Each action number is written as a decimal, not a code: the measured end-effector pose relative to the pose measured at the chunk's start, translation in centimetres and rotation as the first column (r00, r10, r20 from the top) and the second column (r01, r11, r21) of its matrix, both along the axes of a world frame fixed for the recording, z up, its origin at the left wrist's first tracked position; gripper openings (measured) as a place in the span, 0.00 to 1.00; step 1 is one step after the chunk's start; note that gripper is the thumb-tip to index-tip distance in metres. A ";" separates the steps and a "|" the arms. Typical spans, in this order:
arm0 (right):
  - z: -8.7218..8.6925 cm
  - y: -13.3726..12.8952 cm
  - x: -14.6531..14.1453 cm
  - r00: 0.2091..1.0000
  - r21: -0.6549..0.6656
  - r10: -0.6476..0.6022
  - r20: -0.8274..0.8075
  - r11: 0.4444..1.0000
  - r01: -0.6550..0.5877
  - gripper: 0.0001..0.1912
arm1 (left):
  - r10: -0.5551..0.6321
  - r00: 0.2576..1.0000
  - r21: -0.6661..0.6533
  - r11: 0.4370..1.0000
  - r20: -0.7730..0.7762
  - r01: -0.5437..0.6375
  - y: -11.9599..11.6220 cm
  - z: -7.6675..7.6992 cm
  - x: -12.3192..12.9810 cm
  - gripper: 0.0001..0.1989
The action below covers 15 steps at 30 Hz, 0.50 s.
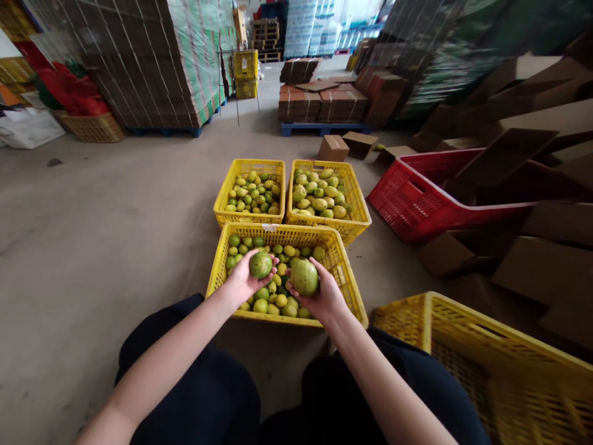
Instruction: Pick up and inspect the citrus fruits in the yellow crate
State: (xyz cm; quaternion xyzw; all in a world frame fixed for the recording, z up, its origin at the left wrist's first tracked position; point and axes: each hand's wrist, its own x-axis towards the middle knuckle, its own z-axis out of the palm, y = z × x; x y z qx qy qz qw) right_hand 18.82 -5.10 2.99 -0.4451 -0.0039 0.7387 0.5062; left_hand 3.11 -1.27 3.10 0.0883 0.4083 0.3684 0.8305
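My left hand (244, 278) holds a small round green fruit (260, 264) over the near yellow crate (349, 281). A larger pale green fruit (304, 277) rests in my right hand (325, 296), a little to the right and above the same crate. Many green and yellow fruits (260, 306) lie inside that crate. Just beyond it stand two more yellow crates, the back left one (248, 216) with small green and yellow fruits and the back right one (354, 204) with larger, paler ones.
An open yellow crate (428, 315) stands at the lower right. Behind it, a red crate (403, 198) sits among loose cardboard boxes (546, 259). Farther back are flat cartons on a blue pallet (319, 128) and tall wrapped stacks (139, 62).
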 end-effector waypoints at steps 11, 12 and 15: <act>0.5 -0.5 -0.2 0.993 0.231 0.100 -0.055 0.969 -0.085 0.13 | 0.105 0.991 0.163 0.982 -0.078 -0.091 -0.5 1.2 0.5 0.02; 0.6 -0.5 -0.3 0.992 0.252 0.106 -0.065 0.964 -0.087 0.13 | 0.117 0.990 0.171 0.980 -0.073 -0.103 -0.5 1.2 0.5 0.02; 0.7 -0.5 -0.5 0.989 0.318 0.120 -0.088 0.944 -0.086 0.14 | 0.127 0.992 0.204 0.971 -0.011 -0.122 -0.5 1.4 0.6 0.04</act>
